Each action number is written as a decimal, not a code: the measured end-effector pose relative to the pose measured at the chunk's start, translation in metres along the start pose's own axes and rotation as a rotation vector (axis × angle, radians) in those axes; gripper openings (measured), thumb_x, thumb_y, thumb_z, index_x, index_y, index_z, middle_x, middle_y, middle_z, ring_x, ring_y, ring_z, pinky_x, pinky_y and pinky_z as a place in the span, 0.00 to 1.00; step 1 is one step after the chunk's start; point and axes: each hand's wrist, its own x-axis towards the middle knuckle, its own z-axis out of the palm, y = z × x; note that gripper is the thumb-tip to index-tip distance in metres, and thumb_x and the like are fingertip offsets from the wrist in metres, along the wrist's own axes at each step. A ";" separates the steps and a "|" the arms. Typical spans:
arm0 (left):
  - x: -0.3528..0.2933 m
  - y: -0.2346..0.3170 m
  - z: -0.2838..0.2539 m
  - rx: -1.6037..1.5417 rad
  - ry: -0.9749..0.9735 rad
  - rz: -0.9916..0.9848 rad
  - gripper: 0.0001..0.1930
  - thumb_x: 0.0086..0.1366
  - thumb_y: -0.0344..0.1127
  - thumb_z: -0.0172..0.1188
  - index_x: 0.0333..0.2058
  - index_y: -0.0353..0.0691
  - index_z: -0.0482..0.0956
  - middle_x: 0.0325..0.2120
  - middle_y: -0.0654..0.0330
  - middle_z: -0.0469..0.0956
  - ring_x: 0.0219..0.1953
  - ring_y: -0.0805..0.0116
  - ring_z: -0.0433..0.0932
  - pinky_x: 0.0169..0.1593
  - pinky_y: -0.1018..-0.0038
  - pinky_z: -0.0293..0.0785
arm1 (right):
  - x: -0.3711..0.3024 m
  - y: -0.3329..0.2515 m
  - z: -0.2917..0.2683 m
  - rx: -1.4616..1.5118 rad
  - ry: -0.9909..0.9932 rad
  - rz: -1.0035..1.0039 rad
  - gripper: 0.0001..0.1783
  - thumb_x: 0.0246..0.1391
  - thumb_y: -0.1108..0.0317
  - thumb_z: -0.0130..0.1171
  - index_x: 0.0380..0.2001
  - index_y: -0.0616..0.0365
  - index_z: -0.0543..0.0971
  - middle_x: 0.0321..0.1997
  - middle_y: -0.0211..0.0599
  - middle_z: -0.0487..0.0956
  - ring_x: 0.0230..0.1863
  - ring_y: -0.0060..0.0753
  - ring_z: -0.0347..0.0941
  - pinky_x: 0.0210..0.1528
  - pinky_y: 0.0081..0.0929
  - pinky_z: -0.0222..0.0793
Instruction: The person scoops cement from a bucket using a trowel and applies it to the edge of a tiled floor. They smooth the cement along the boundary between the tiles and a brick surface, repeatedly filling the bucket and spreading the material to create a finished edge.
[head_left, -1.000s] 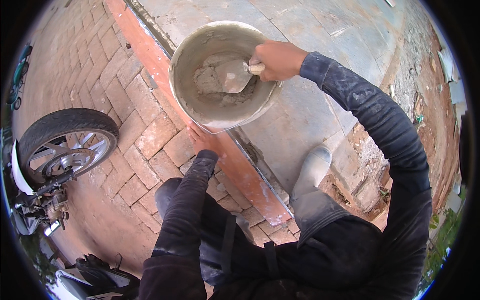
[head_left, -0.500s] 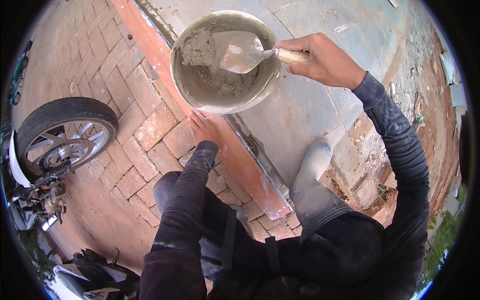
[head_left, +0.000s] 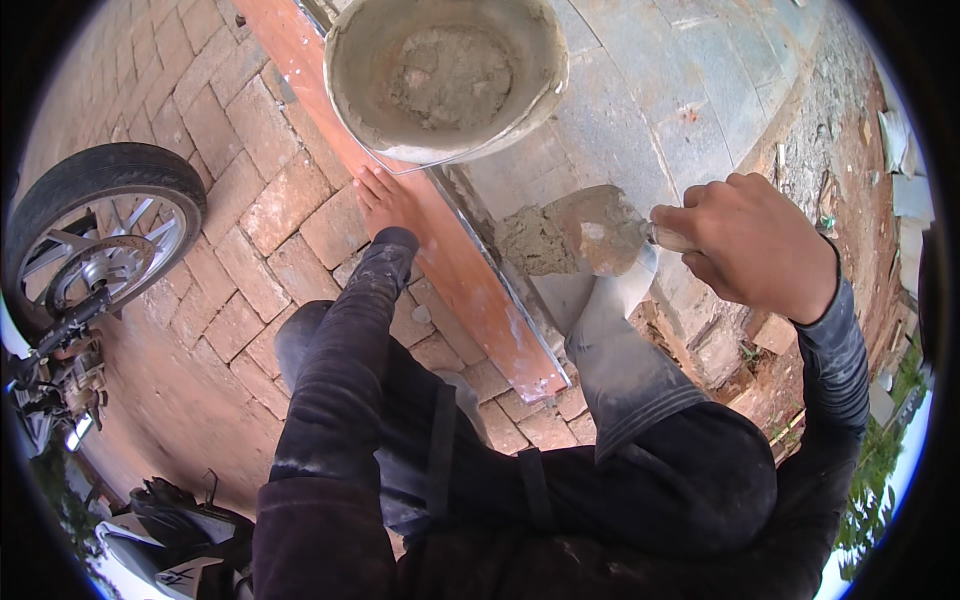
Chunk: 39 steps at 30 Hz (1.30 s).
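My right hand [head_left: 745, 245] is closed round the handle of a pointed trowel [head_left: 612, 232]. Grey wet mortar [head_left: 537, 243] sits on the blade, which is held over the slab edge beside a gap along the board. With fingers stretched out, my left hand [head_left: 386, 203] lies flat on a long reddish-brown board [head_left: 468, 291]. Just beyond those fingers stands a round bucket [head_left: 540, 75] with a wire handle, and more mortar [head_left: 452, 78] lies in its bottom.
Brick pavers [head_left: 283, 205] spread to the left of the board, grey slabs [head_left: 640, 75] to the right. A motorcycle wheel [head_left: 105, 235] stands at the left. Broken rubble and soil [head_left: 800, 180] line the right side. My boot [head_left: 625, 290] is under the trowel.
My right hand has drawn the trowel out of the bucket, towards me and to the right, with mortar on its blade. My left hand has stayed on the board.
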 end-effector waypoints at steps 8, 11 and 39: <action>0.004 0.001 0.009 -0.010 0.016 0.037 0.77 0.32 0.54 0.81 0.65 0.19 0.33 0.67 0.28 0.36 0.71 0.35 0.40 0.72 0.59 0.45 | 0.071 -0.054 0.044 -0.125 0.123 -0.171 0.03 0.41 0.71 0.59 0.18 0.54 0.79 0.19 0.37 0.77 0.28 0.41 0.80 0.28 0.33 0.73; 0.005 0.001 0.010 0.010 0.004 0.039 0.77 0.32 0.56 0.81 0.65 0.18 0.33 0.67 0.27 0.35 0.71 0.35 0.40 0.71 0.59 0.46 | 0.063 -0.048 0.028 -0.183 0.067 -0.111 0.02 0.41 0.71 0.60 0.22 0.56 0.79 0.21 0.38 0.78 0.29 0.42 0.79 0.30 0.35 0.72; 0.044 -0.022 0.062 0.179 0.223 0.206 0.70 0.43 0.69 0.69 0.65 0.19 0.38 0.65 0.25 0.44 0.70 0.36 0.47 0.71 0.59 0.48 | -0.287 -0.150 0.124 0.754 0.329 1.190 0.27 0.63 0.50 0.54 0.55 0.62 0.72 0.26 0.42 0.76 0.21 0.40 0.68 0.31 0.36 0.66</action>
